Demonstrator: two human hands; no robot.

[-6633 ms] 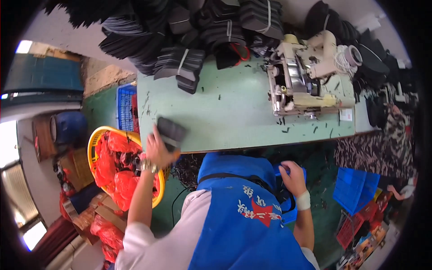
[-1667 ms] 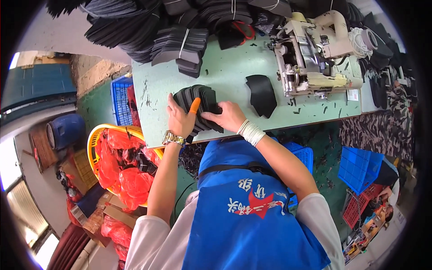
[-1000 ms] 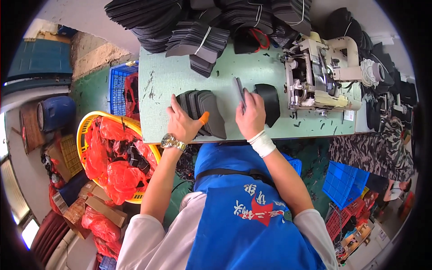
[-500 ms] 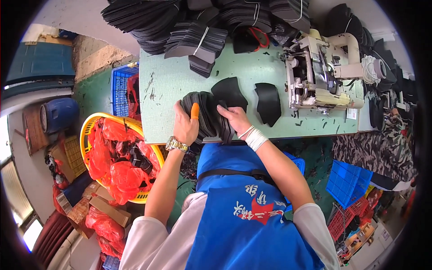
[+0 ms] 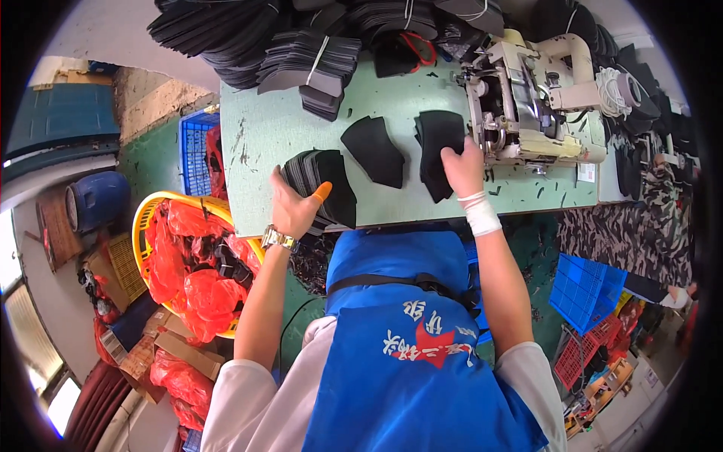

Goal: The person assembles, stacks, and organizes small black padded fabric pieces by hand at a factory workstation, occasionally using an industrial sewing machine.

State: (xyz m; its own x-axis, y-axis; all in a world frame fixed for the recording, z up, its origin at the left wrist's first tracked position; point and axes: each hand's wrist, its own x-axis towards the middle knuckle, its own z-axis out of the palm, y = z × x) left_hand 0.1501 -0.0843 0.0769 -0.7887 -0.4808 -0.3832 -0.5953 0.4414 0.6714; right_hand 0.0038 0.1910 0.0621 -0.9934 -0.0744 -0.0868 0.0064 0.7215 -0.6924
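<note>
At the table's front edge, a thick stack of black curved fabric pieces leans in my left hand. Its fingers go round the stack's left side, and the thumb, in an orange finger cover, presses on the front. My right hand pinches the right edge of a few black cut pieces, thumb on top and fingers partly hidden. They lie slightly fanned beside the sewing machine. Between the two hands, a single-looking black piece rests flat on the pale green table.
An industrial sewing machine stands at the right. Tied stacks of black pieces line the back, near red-handled scissors. A yellow basket of red bags is at left; a blue crate is at right. Another person in camouflage works at far right.
My right hand has left the stack and moved right with black pieces, over the spot of the right-hand piece. My left hand has shifted slightly left with the stack.
</note>
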